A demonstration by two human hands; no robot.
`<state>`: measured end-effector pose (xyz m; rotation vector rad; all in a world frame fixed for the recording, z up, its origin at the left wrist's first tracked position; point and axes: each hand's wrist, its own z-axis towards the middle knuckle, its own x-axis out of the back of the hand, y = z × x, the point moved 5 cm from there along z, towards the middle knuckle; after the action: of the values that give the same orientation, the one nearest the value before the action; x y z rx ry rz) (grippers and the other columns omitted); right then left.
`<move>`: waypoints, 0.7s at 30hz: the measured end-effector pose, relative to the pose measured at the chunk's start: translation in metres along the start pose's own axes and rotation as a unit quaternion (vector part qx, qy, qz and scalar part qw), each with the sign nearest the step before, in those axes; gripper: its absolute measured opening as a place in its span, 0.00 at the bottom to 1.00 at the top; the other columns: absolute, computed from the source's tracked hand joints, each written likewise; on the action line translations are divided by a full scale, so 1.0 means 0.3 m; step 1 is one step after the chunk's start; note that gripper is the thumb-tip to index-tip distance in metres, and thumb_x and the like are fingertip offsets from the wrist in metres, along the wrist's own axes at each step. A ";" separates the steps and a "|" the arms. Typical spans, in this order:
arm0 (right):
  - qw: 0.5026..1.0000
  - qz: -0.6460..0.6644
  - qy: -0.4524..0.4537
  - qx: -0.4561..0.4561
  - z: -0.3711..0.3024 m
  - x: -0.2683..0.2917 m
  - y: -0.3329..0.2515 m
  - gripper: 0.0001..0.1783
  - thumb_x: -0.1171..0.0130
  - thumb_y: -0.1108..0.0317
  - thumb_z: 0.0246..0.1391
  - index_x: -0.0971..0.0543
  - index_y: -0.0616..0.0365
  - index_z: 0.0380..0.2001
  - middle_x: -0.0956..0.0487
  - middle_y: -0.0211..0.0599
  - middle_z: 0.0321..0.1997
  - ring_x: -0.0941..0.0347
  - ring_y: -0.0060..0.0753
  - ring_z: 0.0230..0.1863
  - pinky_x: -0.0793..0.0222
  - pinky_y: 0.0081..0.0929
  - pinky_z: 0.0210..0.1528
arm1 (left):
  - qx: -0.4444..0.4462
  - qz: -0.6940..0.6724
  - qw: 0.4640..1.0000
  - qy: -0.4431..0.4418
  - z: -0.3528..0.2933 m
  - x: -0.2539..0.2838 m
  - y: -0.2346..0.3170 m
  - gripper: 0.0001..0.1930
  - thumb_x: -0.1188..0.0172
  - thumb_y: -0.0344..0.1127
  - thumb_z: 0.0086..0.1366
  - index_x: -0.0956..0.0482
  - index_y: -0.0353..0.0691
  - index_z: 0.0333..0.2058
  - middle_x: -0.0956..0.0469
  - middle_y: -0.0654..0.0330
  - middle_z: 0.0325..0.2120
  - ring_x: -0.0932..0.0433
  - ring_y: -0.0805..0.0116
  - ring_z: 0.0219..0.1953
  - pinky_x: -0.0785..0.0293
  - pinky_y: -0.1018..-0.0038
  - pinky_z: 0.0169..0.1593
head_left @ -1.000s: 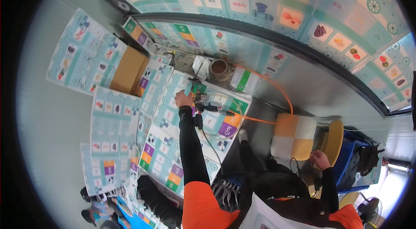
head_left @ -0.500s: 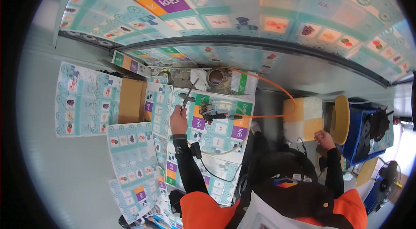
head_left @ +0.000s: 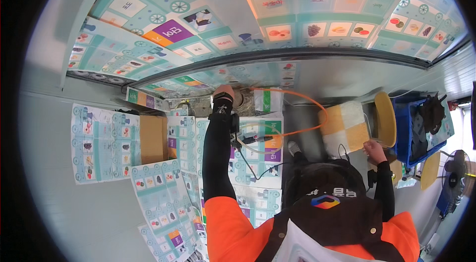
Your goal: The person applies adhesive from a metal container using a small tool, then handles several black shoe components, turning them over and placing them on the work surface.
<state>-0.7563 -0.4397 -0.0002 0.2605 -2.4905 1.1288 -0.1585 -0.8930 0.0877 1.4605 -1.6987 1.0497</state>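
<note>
My left hand [head_left: 224, 92] reaches forward to the ledge, its back toward me. Its fingers and anything in them are hidden. Just right of it is a round container [head_left: 243, 98], partly covered by the hand. Beneath my left wrist, on the printed sheets [head_left: 255, 173], lies a dark hand tool [head_left: 253, 139] joined to an orange hose [head_left: 317, 125]. My right hand [head_left: 373, 149] is out to the right with curled fingers, beside a yellow-and-white checked cushion [head_left: 345, 125]. Whether it holds anything is too small to make out.
A printed panel [head_left: 213, 29] with fruit pictures leans over a dark rail [head_left: 297, 55] ahead. At left are a brown cardboard piece [head_left: 153, 139] and more printed sheets [head_left: 89, 143]. A yellow stool [head_left: 385, 118], a blue crate [head_left: 404, 128] and a fan [head_left: 453, 177] stand at right.
My left hand has moved forward and right from above the sheets to the ledge; the thin dark tool it held is out of sight. My right hand has shifted slightly, fingers still curled.
</note>
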 end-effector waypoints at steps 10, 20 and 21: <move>1.000 0.022 0.004 -0.015 -0.075 -0.017 0.055 0.12 0.41 0.64 0.63 0.21 0.64 0.40 0.19 0.32 0.30 0.21 0.23 0.31 0.26 0.23 0.35 | -0.103 0.090 0.980 -0.143 0.116 -0.131 0.004 0.14 0.38 0.41 0.66 0.17 0.33 0.35 0.16 0.46 0.32 0.16 0.51 0.33 0.18 0.56 0.37; 0.998 -0.053 0.027 -0.013 -0.064 -0.026 -0.044 0.14 0.41 0.61 0.63 0.21 0.64 0.38 0.18 0.32 0.29 0.21 0.24 0.29 0.26 0.23 0.34 | -0.306 -0.297 0.867 0.257 -0.179 -0.245 -0.139 0.24 0.38 0.23 0.61 0.24 0.43 0.57 0.24 0.54 0.57 0.28 0.49 0.61 0.28 0.64 0.62; 0.999 -0.036 0.019 -0.027 -0.059 -0.032 -0.027 0.14 0.41 0.61 0.62 0.21 0.64 0.37 0.18 0.32 0.29 0.21 0.24 0.28 0.26 0.23 0.34 | -0.285 -0.372 0.839 0.274 -0.179 -0.237 -0.107 0.24 0.36 0.24 0.61 0.24 0.43 0.56 0.24 0.53 0.58 0.30 0.51 0.64 0.29 0.65 0.62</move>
<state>-0.7402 -0.4317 0.0118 0.3078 -2.4544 1.0260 -0.1165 -0.8144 0.0556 1.1014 -0.7863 0.3970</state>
